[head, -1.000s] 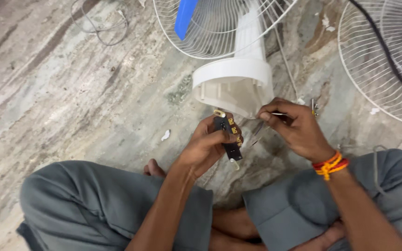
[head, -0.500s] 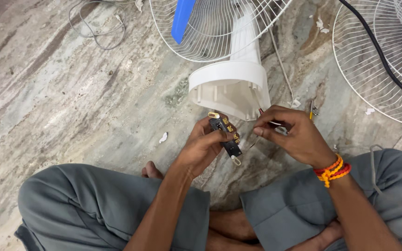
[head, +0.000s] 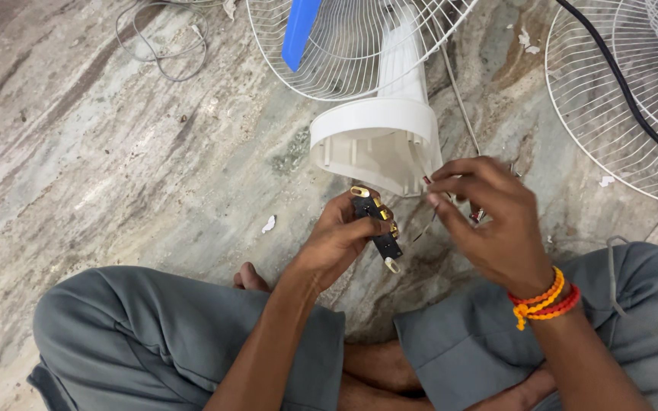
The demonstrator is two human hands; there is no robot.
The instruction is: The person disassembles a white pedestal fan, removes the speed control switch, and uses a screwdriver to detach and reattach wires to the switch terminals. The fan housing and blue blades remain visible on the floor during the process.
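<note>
- Right at the centre of our view sits the small black switch block (head: pixel 377 227) with brass terminals, held upright above the stone floor, just in front of the white fan base (head: pixel 378 141).
- Our left hand (head: pixel 338 240) grips that block, fingers curled round its lower half, thumb pressed on its side.
- Our right hand (head: pixel 493 221) hovers just beside it, the fingertips (head: pixel 439 199) pinched together on a thin wire (head: pixel 423 228) that runs toward the block; what else that hand may hold is hidden.
- On our right wrist we wear orange and red thread bands (head: pixel 544 301).
- Beyond the hands, the fan base lies on its side, its open underside facing us, its white stem running up under a wire fan guard (head: pixel 344 53) with a blue blade (head: pixel 301 30) behind it.
- A second wire guard (head: pixel 611 99) lies to the right, with a black cable (head: pixel 626 91) across it.
- A loose grey cord (head: pixel 161 46) coils at the upper left on the marbled floor (head: pixel 100 167).
- We sit cross-legged in grey trousers (head: pixel 161 335), bare feet tucked beneath.
</note>
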